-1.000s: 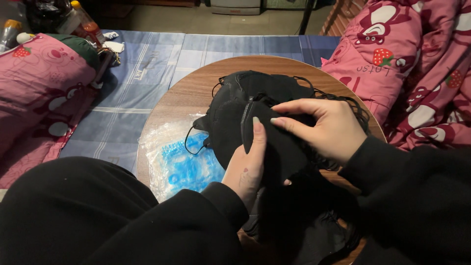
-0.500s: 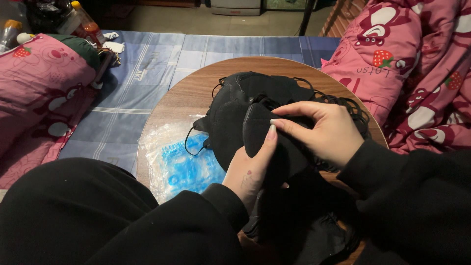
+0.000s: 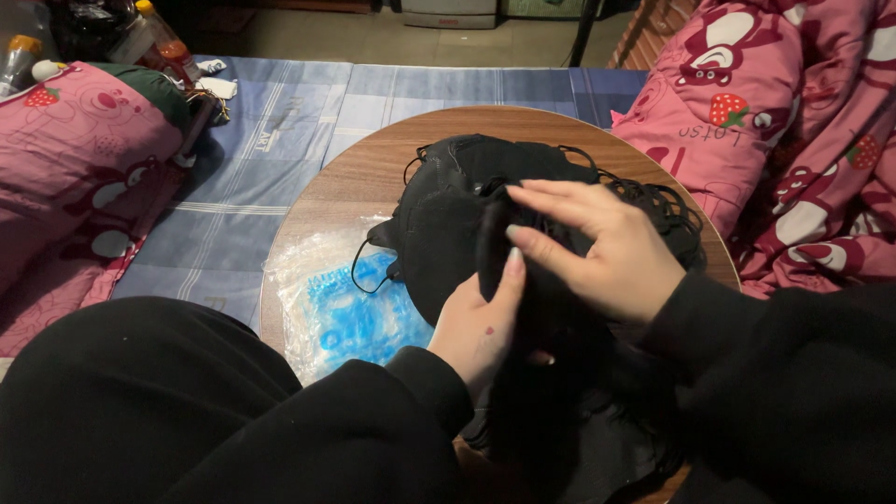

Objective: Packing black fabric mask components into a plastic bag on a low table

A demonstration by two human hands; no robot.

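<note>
- Head view looks down on a round wooden table (image 3: pixel 373 173) set over a blue plaid sheet (image 3: pixel 280 131); I see both hands meeting near the table's middle.
- I read the left hand (image 3: pixel 485 322) as closed on a black face mask (image 3: pixel 492 257): the thumb presses up along its folded edge, and the other fingers are hidden behind it.
- I see the right hand (image 3: pixel 607 252) curled over the same mask from the right, fingertips (image 3: pixel 515 233) pinching its upper edge just above the left thumb.
- That mask is lifted slightly above a pile of black masks (image 3: pixel 448 201) lying on the table, with thin ear loops (image 3: pixel 667 201) trailing off the pile's right side.
- Left of the pile lies a clear plastic bag (image 3: pixel 327 299) with blue contents, touching the pile's lower edge.
- More dark material lies below the hands at the table's near edge; I cannot tell what it is.
- Pink patterned bedding (image 3: pixel 784 121) sits to the right, a pink pillow (image 3: pixel 75 159) to the left, and bottles (image 3: pixel 163 37) stand at the far left corner.
</note>
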